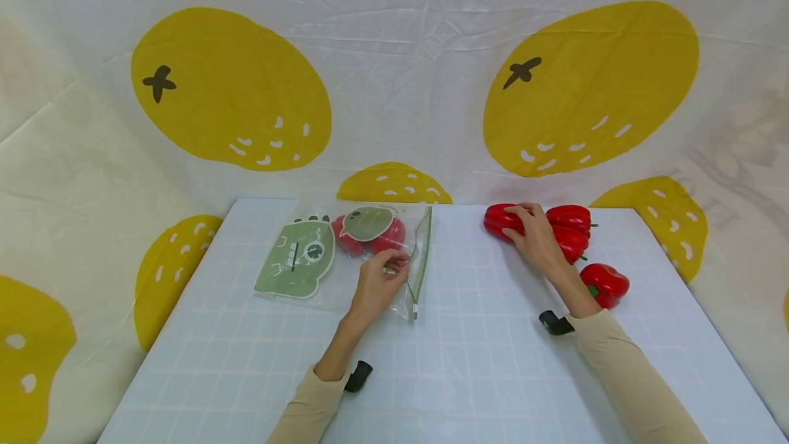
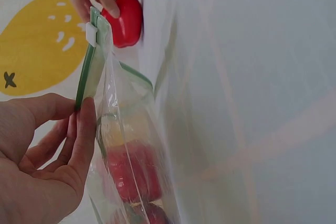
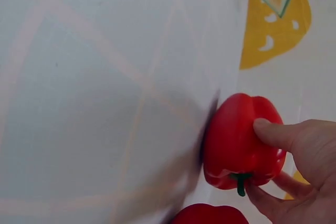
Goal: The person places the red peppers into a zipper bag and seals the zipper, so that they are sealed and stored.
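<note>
My left hand (image 1: 376, 288) pinches the green zip edge of a clear zip bag (image 1: 345, 286) printed with a green cartoon figure. In the left wrist view, thumb and fingers hold that edge below a white slider (image 2: 91, 34), and the bag's mouth gapes. Red bell peppers (image 2: 134, 171) show through the plastic. On the right, my right hand (image 1: 535, 242) grips another red bell pepper (image 3: 239, 135), thumb on one side and fingers by its green stem (image 3: 241, 183). The hand partly hides this pepper in the head view.
Two more red bell peppers (image 1: 568, 216) lie close beside the right hand, and another (image 1: 609, 285) sits nearer, by the right forearm. A pale checked cloth covers the table (image 1: 468, 375). Behind its back edge hangs a white curtain (image 1: 407, 88) with yellow fruit prints.
</note>
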A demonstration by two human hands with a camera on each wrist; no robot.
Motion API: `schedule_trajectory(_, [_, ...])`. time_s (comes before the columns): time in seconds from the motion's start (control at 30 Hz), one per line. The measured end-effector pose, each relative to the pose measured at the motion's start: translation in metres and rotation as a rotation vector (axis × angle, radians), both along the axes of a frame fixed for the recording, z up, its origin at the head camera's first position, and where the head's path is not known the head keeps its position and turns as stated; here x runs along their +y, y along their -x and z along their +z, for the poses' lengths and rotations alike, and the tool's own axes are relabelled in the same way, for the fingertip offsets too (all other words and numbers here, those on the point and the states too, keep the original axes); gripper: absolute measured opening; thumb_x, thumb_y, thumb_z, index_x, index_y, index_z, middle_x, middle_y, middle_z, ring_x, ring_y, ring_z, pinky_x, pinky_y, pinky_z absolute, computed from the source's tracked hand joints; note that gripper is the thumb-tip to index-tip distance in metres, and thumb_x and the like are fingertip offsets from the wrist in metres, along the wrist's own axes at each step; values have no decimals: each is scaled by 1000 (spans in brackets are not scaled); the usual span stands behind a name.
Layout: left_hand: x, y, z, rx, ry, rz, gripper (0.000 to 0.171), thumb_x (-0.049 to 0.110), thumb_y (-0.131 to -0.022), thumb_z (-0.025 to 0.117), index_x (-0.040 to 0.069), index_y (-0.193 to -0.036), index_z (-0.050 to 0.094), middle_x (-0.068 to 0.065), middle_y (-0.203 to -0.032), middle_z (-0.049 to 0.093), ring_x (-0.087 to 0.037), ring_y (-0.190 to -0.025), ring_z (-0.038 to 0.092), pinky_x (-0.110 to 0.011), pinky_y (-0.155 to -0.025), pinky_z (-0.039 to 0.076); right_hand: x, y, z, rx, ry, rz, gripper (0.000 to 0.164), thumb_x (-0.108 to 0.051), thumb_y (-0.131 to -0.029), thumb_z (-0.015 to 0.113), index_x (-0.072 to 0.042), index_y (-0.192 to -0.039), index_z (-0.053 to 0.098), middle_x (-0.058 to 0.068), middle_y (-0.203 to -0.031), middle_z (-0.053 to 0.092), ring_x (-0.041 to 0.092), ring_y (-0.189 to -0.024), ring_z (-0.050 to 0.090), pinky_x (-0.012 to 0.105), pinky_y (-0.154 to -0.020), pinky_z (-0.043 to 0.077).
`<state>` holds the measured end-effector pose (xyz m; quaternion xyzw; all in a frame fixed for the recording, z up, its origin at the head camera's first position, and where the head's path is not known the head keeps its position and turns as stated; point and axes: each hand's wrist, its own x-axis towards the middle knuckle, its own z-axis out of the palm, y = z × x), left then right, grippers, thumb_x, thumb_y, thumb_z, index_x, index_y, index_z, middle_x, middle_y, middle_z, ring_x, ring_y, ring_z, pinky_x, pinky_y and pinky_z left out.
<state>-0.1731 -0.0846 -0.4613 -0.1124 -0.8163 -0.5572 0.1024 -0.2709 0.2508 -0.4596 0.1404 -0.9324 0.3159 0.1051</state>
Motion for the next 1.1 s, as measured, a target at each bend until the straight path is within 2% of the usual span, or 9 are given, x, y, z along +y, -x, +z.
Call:
schedule_trajectory(0.27, [1, 1, -1, -1, 3, 1, 13, -2, -91, 73, 0, -104, 73, -10, -95, 72, -23, -85, 68, -24, -75, 60, -1, -8, 2, -45, 59, -5, 51, -5, -93, 75, -1, -140, 55, 27, -142, 43, 44, -130, 44, 65, -96, 51])
schedule_trajectory(0.43, [1, 1, 0, -10, 5, 5, 14, -2, -91, 73, 0, -105, 73, -11, -96, 72, -23, -86, 68, -21, -75, 59, -3, -13, 3, -47, 87, -23, 52, -9, -92, 76, -3, -140, 56, 26, -143, 45, 43, -132, 43, 65, -97, 51])
schedule_trajectory(0.6, [0, 0, 0, 10, -1, 3, 13, -3, -90, 72, -1, -104, 73, -11, -95, 72, -25, -85, 68, -25, -75, 60, -7, -19, 4, -45, 121, -34, 54, -12, -92, 77, -4, -142, 56, 25, -142, 47, 42, -130, 45, 64, -97, 51])
schedule_trajectory(0.8, [0, 0, 1, 0, -9, -4, 14, -3, -90, 72, -1, -104, 72, -11, -96, 72, -25, -86, 68, -25, -75, 60, -13, -27, 6, -51, 167, -31, 55, -11, -91, 78, -4, -141, 57, 25, -141, 49, 41, -128, 47, 62, -96, 53])
schedule_trajectory(1.1, [0, 1, 0, -22, -4, -5, 15, -1, -91, 73, -1, -106, 73, -11, -97, 72, -23, -87, 67, -23, -77, 59, -23, -36, 6, -73, 257, -7, 54, -11, -91, 78, -4, -140, 57, 22, -141, 51, 39, -131, 47, 59, -102, 50])
